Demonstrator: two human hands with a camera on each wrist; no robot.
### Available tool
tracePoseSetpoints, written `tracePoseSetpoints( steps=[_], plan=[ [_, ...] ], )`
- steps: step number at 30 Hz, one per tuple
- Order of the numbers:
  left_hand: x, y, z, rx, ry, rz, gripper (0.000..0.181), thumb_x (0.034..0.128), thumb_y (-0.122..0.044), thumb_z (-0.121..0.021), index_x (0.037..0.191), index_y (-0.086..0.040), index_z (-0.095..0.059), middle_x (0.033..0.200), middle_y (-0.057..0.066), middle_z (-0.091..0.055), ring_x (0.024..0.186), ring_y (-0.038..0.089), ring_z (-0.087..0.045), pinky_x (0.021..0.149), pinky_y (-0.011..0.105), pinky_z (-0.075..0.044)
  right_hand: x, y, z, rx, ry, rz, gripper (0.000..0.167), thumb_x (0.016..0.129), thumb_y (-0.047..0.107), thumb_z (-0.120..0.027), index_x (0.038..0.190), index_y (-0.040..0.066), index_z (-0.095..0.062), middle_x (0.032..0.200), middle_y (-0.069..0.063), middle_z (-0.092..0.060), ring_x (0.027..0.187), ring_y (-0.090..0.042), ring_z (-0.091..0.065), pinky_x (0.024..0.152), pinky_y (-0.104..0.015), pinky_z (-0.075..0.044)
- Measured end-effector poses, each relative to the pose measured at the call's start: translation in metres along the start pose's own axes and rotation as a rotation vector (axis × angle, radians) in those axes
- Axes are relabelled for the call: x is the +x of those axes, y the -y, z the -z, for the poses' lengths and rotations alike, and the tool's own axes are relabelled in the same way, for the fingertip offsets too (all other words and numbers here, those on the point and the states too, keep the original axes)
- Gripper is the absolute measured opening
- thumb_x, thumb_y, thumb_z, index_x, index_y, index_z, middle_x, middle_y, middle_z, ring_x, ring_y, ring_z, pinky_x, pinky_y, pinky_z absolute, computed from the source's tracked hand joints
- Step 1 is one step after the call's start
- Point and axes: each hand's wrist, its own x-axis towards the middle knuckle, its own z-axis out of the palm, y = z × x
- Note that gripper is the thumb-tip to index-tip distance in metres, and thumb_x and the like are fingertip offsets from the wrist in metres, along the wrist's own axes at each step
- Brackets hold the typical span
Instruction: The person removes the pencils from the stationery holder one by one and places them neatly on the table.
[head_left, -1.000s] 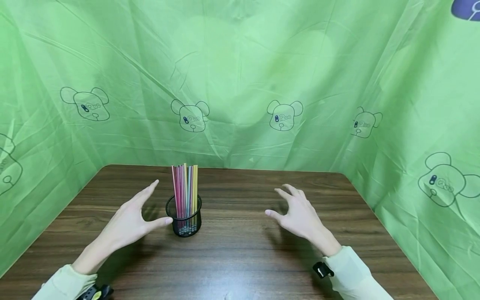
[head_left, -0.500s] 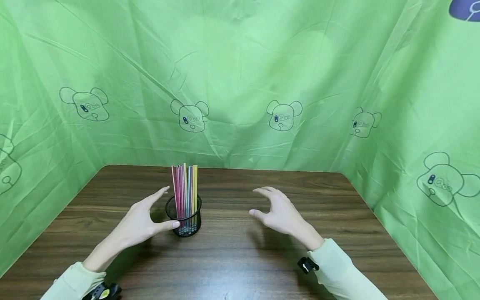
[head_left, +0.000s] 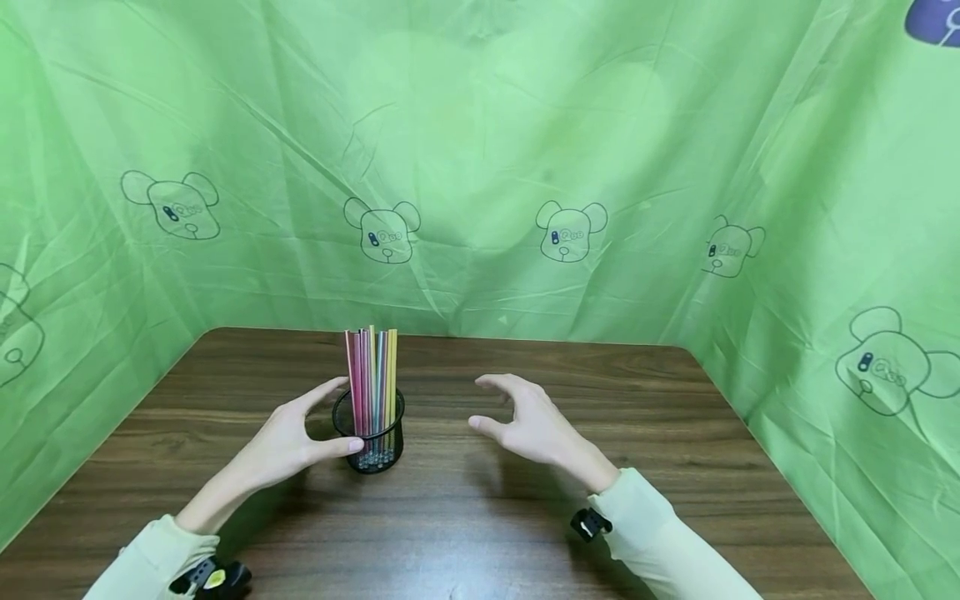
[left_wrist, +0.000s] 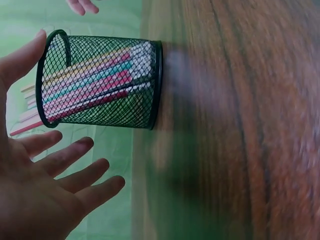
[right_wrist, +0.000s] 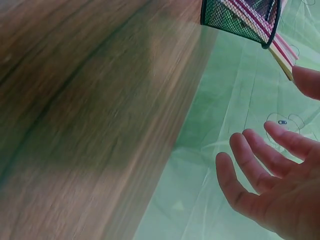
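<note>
A black wire-mesh pen cup (head_left: 395, 442) stands upright on the wooden table, left of centre. Several thin coloured sticks (head_left: 370, 375), pink, blue and yellow, lean in it with clear, shiny ends at the bottom. My left hand (head_left: 288, 437) is spread round the cup's left side, its thumb at the front rim and its fingers towards the back. In the left wrist view the thumb tip meets the rim of the mesh cup (left_wrist: 100, 80), while the other fingers are apart from the wall. My right hand (head_left: 532, 421) hovers right of the cup, fingers parted, holding nothing.
The brown wood-grain table (head_left: 465, 533) reaches back to a green cloth (head_left: 480, 167) printed with bear-head outlines. That cloth also rises along the left and right sides. Black straps with small devices (head_left: 591, 523) sit on both wrists.
My left hand has moved right, up to the pen cup, its thumb now at the rim. The right hand has come left towards the cup. The cup has stayed in place.
</note>
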Motion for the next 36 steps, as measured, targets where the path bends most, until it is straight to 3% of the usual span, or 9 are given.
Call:
tracePoseSetpoints(
  steps=[6,11,14,20,22,25,28,32,36],
  plan=[
    [0.001,0.005,-0.003,-0.143,0.026,0.01,0.091,0.086,-0.028,-0.09,0.16,-0.005,-0.042,0.15,0.018,-0.057,0.137,0.043,-0.052,0.107,0.063,-0.042,0.007,0.004,-0.01,0.045,0.026,0.034,0.053,0.094,0.03,-0.081,0.14,0.013,-0.063,0.133,-0.001,-0.067,0.11,-0.021,-0.063,0.097,-0.051,-0.051],
    [0.004,0.01,-0.004,-0.336,0.066,0.029,0.091,0.0875,-0.015,-0.088,0.161,-0.001,-0.036,0.152,0.023,-0.051,0.139,0.043,-0.047,0.103,0.048,-0.05,0.016,0.011,-0.018,0.101,0.039,0.066,0.049,0.094,0.026,-0.081,0.139,0.014,-0.063,0.13,0.0,-0.068,0.109,-0.019,-0.064,0.097,-0.047,-0.051],
    [0.005,0.011,-0.004,-0.41,0.083,0.054,0.09,0.088,-0.011,-0.086,0.162,-0.003,-0.035,0.152,0.023,-0.05,0.139,0.043,-0.045,0.102,0.046,-0.05,0.021,0.015,-0.023,0.138,0.041,0.085,0.047,0.095,0.023,-0.08,0.137,0.014,-0.064,0.129,0.0,-0.069,0.108,-0.018,-0.064,0.097,-0.046,-0.051],
    [0.006,0.012,-0.004,-0.366,0.093,0.068,0.083,0.0884,-0.016,-0.086,0.159,-0.004,-0.043,0.151,0.019,-0.055,0.14,0.041,-0.044,0.11,0.063,-0.034,0.032,0.022,-0.027,0.224,0.037,0.108,0.044,0.094,0.016,-0.081,0.135,0.013,-0.065,0.127,0.0,-0.069,0.106,-0.02,-0.067,0.096,-0.042,-0.052],
    [0.007,0.012,-0.004,-0.398,0.103,0.064,0.082,0.0887,-0.014,-0.085,0.158,-0.003,-0.043,0.15,0.02,-0.056,0.139,0.04,-0.048,0.111,0.058,-0.036,0.036,0.024,-0.028,0.249,0.033,0.116,0.044,0.094,0.015,-0.081,0.134,0.013,-0.066,0.127,-0.001,-0.07,0.105,-0.022,-0.068,0.093,-0.042,-0.053],
    [0.009,0.014,-0.005,-0.462,0.12,0.054,0.081,0.0894,-0.009,-0.084,0.158,0.001,-0.042,0.148,0.023,-0.056,0.135,0.036,-0.054,0.107,0.041,-0.044,0.042,0.028,-0.031,0.284,0.031,0.121,0.043,0.093,0.012,-0.081,0.133,0.013,-0.067,0.126,-0.001,-0.07,0.103,-0.024,-0.069,0.092,-0.045,-0.054],
    [0.01,0.016,-0.006,-0.509,0.13,0.042,0.08,0.0898,-0.006,-0.083,0.157,0.003,-0.041,0.147,0.026,-0.056,0.131,0.031,-0.059,0.103,0.03,-0.047,0.048,0.031,-0.036,0.305,0.02,0.121,0.042,0.091,0.011,-0.082,0.131,0.013,-0.068,0.124,0.0,-0.072,0.102,-0.02,-0.069,0.093,-0.045,-0.054],
    [0.011,0.018,-0.005,-0.511,0.131,0.038,0.079,0.0902,-0.006,-0.082,0.157,0.003,-0.041,0.148,0.025,-0.056,0.13,0.028,-0.06,0.103,0.031,-0.047,0.057,0.033,-0.043,0.322,-0.023,0.126,0.041,0.089,0.009,-0.084,0.128,0.011,-0.071,0.122,0.001,-0.074,0.099,-0.015,-0.068,0.093,-0.043,-0.053],
    [0.012,0.019,-0.004,-0.495,0.128,0.051,0.079,0.0901,-0.008,-0.083,0.157,0.001,-0.042,0.147,0.024,-0.058,0.131,0.029,-0.059,0.104,0.032,-0.047,0.064,0.037,-0.046,0.334,-0.024,0.118,0.041,0.089,0.008,-0.084,0.127,0.009,-0.072,0.122,0.0,-0.074,0.102,-0.023,-0.07,0.092,-0.042,-0.053]
  ],
)
